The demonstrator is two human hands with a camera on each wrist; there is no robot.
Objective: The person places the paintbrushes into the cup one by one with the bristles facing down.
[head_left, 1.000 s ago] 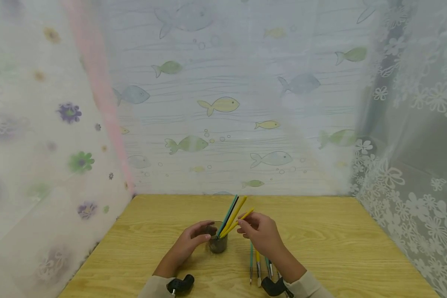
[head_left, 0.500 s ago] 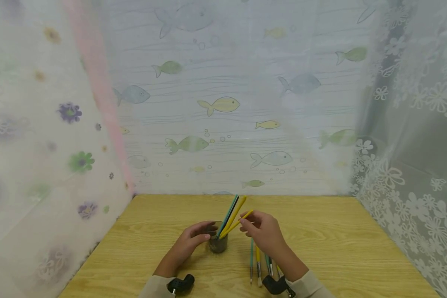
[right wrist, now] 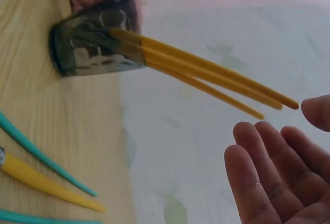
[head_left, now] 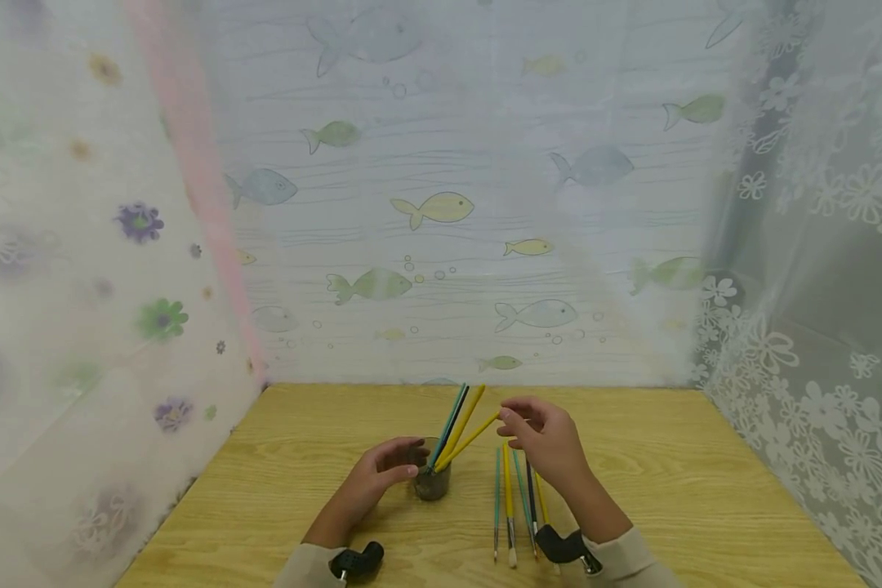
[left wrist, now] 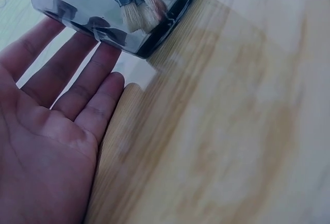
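A dark see-through glass (head_left: 432, 486) stands on the wooden table with several paintbrushes leaning in it, bristles down. A teal brush (head_left: 452, 419), a dark one and yellow ones rise to the right. My left hand (head_left: 371, 482) is beside the glass, its long fingers (left wrist: 85, 82) extended behind and against it, palm bare. Near the upper end of the lowest-leaning yellow paintbrush (head_left: 478, 436) is my right hand (head_left: 547, 437). In the right wrist view its thumb (right wrist: 317, 113) is just off a brush end, the fingers loosely bent and holding nothing.
Several more paintbrushes, among them a teal one (head_left: 496, 506) and a yellow one (head_left: 509, 494), lie side by side on the table (head_left: 654, 490) below my right hand. A fish-patterned curtain (head_left: 441, 318) hangs at the table's back edge, with flowered sheets at both sides.
My right hand has moved right and slightly up, releasing the yellow paintbrush, which now leans in the glass. The left hand has stayed at the glass.
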